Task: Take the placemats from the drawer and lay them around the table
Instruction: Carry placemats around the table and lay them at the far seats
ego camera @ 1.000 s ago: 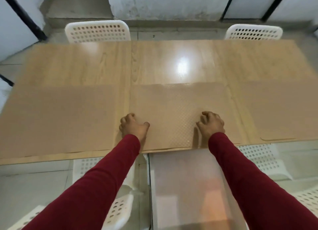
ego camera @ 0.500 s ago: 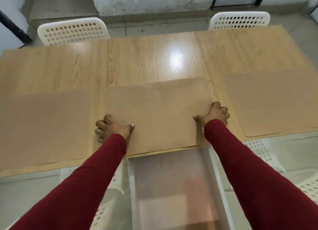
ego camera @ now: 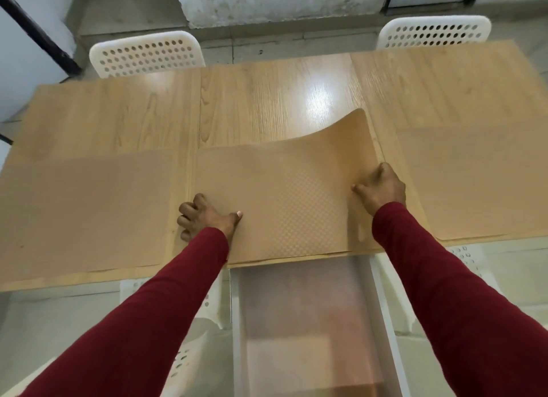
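Single head-mounted view, wide-angle, looking forward and steeply down from the near long edge of the table (ego camera: 267, 94). Close in: both sleeves fill the lower frame. Far edge reaches two white chairs (ego camera: 146, 56) and wall base. Edges bow, probably lens distortion. No second view to overlap.
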